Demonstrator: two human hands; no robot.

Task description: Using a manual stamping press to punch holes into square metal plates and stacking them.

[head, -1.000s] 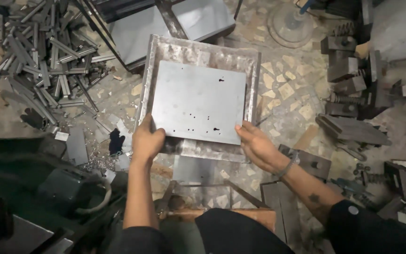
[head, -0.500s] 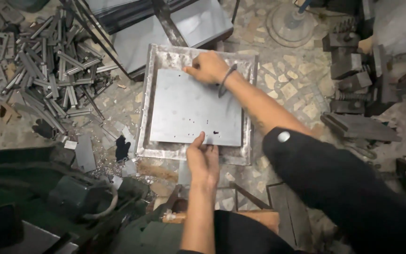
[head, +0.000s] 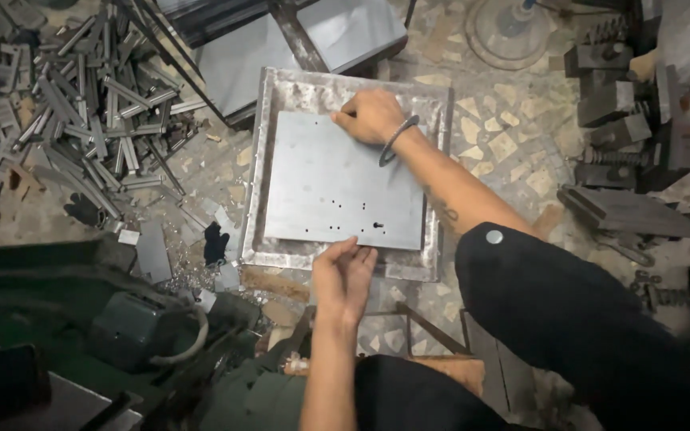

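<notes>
Since a second ago both hands have shifted off the near corners of the sheet: now the left hand sits at the middle of the near edge, low centre of frame, fingers held together and curled at the lip of the grey metal sheet, whether pinching it or only touching, I cannot tell. Moving up, that sheet lies flat on the larger rough metal plate, centre of the picture, a few small punched holes near its lower edge. It looks thin, rigid and smooth, fairly weighty for its size, with sharp edges; I'd judge it slides easily on the plate, so the best grip is opposite edges, fingers hooked under. Further up, the right hand, a bangle on the wrist, presses knuckles-up on the far edge, fingers folded down onto the metal. Beyond, upper left, a heap of angle-iron offcuts is strewn on the stone floor; upper centre, more sheets are stacked; far right, dark steel blocks.
</notes>
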